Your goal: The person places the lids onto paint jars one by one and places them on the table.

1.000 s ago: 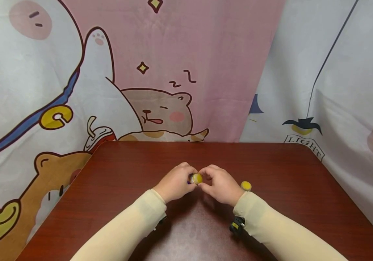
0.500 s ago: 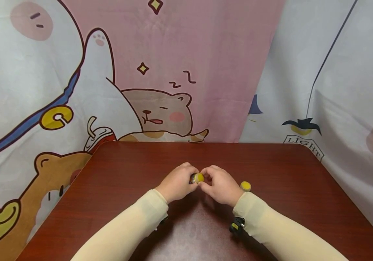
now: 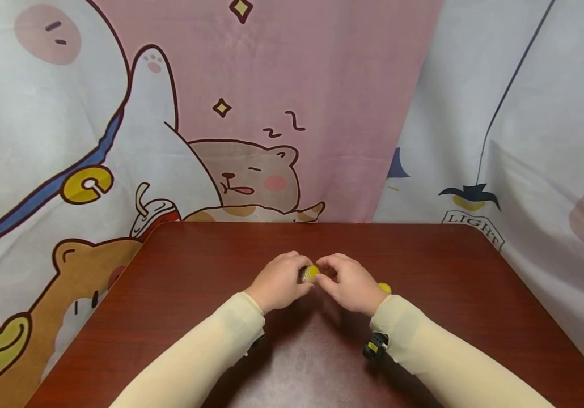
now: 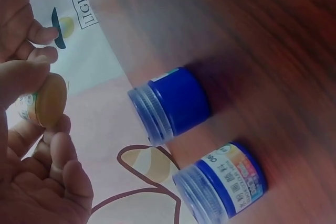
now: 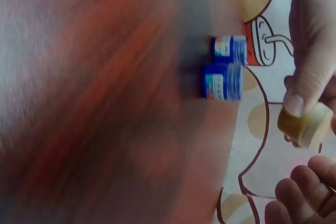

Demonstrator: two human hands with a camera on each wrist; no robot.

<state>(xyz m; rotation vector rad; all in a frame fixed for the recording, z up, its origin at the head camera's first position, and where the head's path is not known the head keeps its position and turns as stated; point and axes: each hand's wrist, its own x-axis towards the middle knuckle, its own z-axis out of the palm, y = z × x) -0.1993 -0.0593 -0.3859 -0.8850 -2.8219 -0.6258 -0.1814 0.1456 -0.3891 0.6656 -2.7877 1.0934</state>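
Note:
My left hand point(image 3: 279, 283) pinches a small yellow paint jar point(image 3: 312, 273) between thumb and fingers, above the table. In the left wrist view its yellow round end and part of its label show. The left thumb point(image 5: 302, 95) presses on the jar in the right wrist view. My right hand point(image 3: 353, 286) hovers just right of the jar, thumb and fingers spread apart, gripping nothing that I can see. Its relaxed fingers point(image 5: 299, 190) lie below the jar. A second yellow paint jar point(image 3: 385, 288) stands beside the right wrist, partly covered.
Two blue paint jars with clear ridged lids, one plain-sided point(image 4: 173, 103) and one with its label turned to view point(image 4: 226, 182), stand side by side on the table. The red-brown table point(image 3: 210, 249) ends before a cartoon-printed cloth point(image 3: 353, 113).
The held jar has risen slightly with the left hand. My right hand has shifted a little right, its fingers now farther from the jar, and its wrist covers more of the second yellow jar.

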